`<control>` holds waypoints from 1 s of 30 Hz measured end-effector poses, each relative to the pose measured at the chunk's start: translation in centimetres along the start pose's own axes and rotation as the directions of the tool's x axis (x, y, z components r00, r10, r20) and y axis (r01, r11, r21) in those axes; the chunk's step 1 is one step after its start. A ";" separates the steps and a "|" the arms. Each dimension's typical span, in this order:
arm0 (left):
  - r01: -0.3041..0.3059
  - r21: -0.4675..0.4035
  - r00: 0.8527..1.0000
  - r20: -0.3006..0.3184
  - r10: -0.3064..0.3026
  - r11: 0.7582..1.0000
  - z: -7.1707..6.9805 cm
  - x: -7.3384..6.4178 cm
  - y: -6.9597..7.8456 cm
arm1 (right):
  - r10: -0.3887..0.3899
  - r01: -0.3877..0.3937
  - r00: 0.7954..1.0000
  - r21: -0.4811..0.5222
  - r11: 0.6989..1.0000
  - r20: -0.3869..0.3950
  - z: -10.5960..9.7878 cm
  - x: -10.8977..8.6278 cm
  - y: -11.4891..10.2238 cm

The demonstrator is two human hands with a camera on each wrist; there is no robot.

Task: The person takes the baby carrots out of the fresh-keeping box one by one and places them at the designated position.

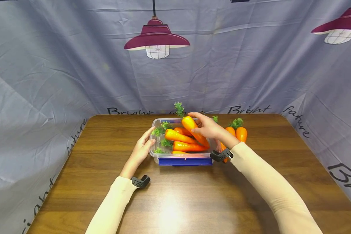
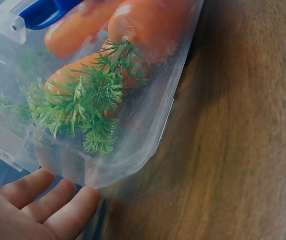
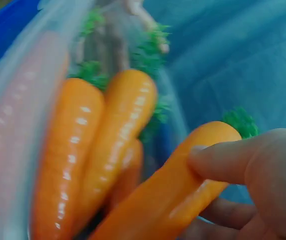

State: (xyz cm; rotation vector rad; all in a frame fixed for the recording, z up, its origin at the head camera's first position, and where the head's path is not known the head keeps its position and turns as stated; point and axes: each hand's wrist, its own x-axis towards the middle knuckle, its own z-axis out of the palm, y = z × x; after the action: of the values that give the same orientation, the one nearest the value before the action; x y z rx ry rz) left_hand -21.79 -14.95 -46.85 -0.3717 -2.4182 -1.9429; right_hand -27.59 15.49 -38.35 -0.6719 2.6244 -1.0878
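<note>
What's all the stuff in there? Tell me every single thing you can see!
box: one, clear, on the table
clip: one clearly seen, blue, box's near side
carrot: one, orange, in the right hand, at the box
more carrots: at least four, orange, inside the box
other carrots: at least two, orange, right of the box
leafy tops: several, green, on carrots
table: one, brown, underneath
curtain: grey-blue, behind
lamp pictures: three, dark red, on the curtain
wristbands: two, black, on wrists
sleeves: two, cream
hands: two, left touching the box
</note>
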 end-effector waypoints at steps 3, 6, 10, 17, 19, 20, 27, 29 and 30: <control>0.005 0.002 1.000 -0.003 -0.005 1.000 -0.1 0.0 0.1 | 0.038 -0.036 0.999 0.090 0.995 -0.020 -1.4 -0.3 0.1; 0.005 0.006 1.000 -0.005 -0.005 1.000 -0.3 0.1 0.1 | 0.095 -0.086 0.995 0.182 0.980 -0.043 -2.9 -0.8 0.4; 0.005 0.006 1.000 -0.006 -0.005 1.000 -0.4 0.1 0.2 | 0.156 -0.127 0.985 0.297 0.946 -0.075 -4.7 -1.8 1.1; 0.019 0.004 1.000 0.000 -0.019 1.000 -0.4 -0.2 0.1 | 0.237 -0.175 0.965 0.403 0.899 -0.110 -6.8 -4.2 2.9; 0.020 0.003 1.000 0.003 -0.020 1.000 -0.4 -0.2 0.0 | 0.256 -0.182 0.959 0.422 0.888 -0.125 -7.3 -4.9 3.6; 0.020 0.004 1.000 0.005 -0.020 1.000 -0.3 -0.2 0.0 | 0.264 -0.184 0.955 0.430 0.884 -0.135 -7.5 -5.3 4.0; 0.017 0.013 1.000 0.011 -0.017 1.000 -0.2 0.0 0.0 | 0.320 -0.206 0.931 0.472 0.857 -0.175 -9.3 -8.3 7.4; 0.011 0.014 1.000 0.014 -0.011 1.000 -0.1 0.0 0.0 | 0.339 -0.224 0.924 0.465 0.857 -0.179 -9.6 -9.2 8.6; 0.008 0.013 1.000 0.015 -0.008 1.000 -0.1 0.0 0.1 | 0.347 -0.232 0.920 0.462 0.856 -0.181 -9.7 -9.6 9.1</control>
State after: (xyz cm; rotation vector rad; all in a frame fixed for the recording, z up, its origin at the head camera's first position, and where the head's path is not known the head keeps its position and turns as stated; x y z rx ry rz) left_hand -21.81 -15.05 -46.76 -0.3780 -2.4440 -1.9333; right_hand -25.74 31.82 -37.80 -0.0301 2.4289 -1.6715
